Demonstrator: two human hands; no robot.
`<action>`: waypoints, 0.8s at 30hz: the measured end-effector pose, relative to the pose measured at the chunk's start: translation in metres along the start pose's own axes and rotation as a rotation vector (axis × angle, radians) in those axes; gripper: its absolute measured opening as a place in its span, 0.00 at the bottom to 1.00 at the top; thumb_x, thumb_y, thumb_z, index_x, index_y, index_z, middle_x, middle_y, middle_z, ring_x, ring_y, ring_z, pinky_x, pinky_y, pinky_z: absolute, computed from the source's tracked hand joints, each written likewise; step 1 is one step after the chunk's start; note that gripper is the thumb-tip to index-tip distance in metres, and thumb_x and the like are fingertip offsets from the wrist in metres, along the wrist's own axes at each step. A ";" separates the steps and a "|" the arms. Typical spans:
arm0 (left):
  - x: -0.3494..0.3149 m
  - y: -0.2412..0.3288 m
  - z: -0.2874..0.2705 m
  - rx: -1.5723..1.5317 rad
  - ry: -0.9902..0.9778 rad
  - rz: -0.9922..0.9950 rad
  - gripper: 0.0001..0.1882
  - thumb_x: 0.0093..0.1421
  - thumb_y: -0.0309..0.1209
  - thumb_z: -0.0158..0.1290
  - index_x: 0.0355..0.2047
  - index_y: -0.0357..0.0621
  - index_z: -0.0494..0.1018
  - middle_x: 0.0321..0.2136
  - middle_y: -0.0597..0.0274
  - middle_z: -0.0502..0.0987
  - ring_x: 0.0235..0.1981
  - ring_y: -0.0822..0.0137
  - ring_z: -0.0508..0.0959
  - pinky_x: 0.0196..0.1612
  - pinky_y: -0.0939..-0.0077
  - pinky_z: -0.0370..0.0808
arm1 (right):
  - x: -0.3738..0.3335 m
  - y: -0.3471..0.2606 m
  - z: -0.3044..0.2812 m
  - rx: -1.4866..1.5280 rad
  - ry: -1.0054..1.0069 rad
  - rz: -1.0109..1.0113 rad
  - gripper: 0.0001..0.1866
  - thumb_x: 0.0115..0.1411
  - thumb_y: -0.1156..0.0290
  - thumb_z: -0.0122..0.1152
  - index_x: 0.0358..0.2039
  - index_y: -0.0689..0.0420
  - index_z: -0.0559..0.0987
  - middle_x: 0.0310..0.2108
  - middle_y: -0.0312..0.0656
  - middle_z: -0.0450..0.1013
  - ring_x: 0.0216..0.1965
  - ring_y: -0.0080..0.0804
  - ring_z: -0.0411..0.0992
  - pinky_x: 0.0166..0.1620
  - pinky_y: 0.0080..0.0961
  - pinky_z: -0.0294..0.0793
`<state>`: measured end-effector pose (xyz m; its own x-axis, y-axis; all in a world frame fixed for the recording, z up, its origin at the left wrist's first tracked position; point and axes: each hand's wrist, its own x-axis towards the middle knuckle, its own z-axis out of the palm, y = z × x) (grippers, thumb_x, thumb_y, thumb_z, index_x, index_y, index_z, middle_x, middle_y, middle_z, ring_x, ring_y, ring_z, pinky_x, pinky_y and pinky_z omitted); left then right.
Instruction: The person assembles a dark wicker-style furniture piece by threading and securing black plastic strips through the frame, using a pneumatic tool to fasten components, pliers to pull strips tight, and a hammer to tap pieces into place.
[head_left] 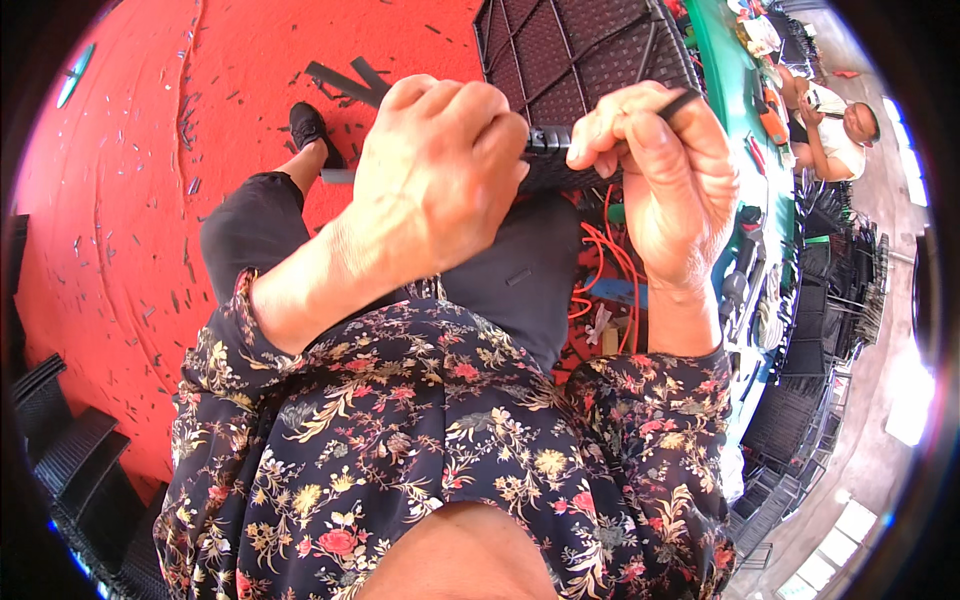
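Observation:
My left hand [440, 170] is closed, knuckles up, at the near edge of a black woven panel [585, 60]. What its fingers grip is hidden beneath it. Dark flat strips [345, 85] stick out past its far left side, and I cannot tell whether it holds them. My right hand [670, 175] has its palm turned partly toward me and pinches a narrow black strip [681, 103] between bent fingers. Between the two hands shows the shiny woven edge [548, 140] of the panel, above my dark trousers.
Black scraps litter the red floor covering [130, 200]. Orange-red tubing [625, 270] lies below my right hand. A green-edged table [715, 50] with tools runs along the right; beyond it sits another person [840, 130]. Stacked black woven pieces [80, 460] stand at lower left.

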<state>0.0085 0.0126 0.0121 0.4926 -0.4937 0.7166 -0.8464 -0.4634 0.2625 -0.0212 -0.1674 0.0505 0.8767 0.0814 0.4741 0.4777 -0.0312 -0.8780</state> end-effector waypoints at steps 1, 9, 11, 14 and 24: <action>-0.001 0.002 -0.001 0.008 0.032 0.029 0.12 0.43 0.27 0.60 0.31 0.42 0.73 0.29 0.60 0.73 0.31 0.57 0.75 0.43 0.61 0.69 | -0.001 0.002 -0.001 0.032 0.022 -0.019 0.08 0.64 0.70 0.56 0.30 0.61 0.76 0.23 0.36 0.75 0.24 0.16 0.69 0.29 0.13 0.66; -0.022 0.012 -0.019 -0.081 0.088 0.106 0.12 0.37 0.20 0.60 0.26 0.38 0.75 0.29 0.60 0.73 0.32 0.59 0.76 0.48 0.52 0.69 | -0.005 0.019 -0.012 0.238 -0.045 -0.074 0.07 0.61 0.75 0.58 0.32 0.67 0.73 0.26 0.46 0.72 0.25 0.31 0.73 0.31 0.26 0.73; -0.029 0.016 -0.027 -0.130 0.079 0.121 0.13 0.35 0.19 0.61 0.26 0.38 0.75 0.29 0.59 0.73 0.32 0.59 0.76 0.45 0.49 0.71 | -0.011 0.014 -0.008 0.286 -0.094 -0.095 0.07 0.61 0.76 0.55 0.31 0.68 0.72 0.23 0.48 0.70 0.23 0.34 0.71 0.29 0.30 0.74; -0.041 0.025 -0.028 -0.151 0.176 0.135 0.12 0.33 0.30 0.56 0.22 0.40 0.75 0.28 0.62 0.74 0.31 0.62 0.76 0.42 0.55 0.69 | -0.021 0.001 -0.008 0.234 -0.147 -0.054 0.11 0.63 0.68 0.53 0.29 0.63 0.68 0.24 0.45 0.66 0.21 0.32 0.67 0.25 0.26 0.71; -0.029 0.037 -0.051 -0.257 0.004 0.016 0.17 0.29 0.23 0.63 0.19 0.34 0.66 0.26 0.50 0.71 0.24 0.56 0.73 0.32 0.55 0.73 | -0.025 -0.022 0.005 0.129 -0.142 0.055 0.18 0.66 0.58 0.50 0.27 0.59 0.65 0.25 0.44 0.65 0.20 0.31 0.64 0.23 0.23 0.68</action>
<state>-0.0471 0.0473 0.0333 0.4782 -0.4962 0.7246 -0.8781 -0.2531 0.4061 -0.0541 -0.1642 0.0571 0.8800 0.2231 0.4194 0.4103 0.0881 -0.9077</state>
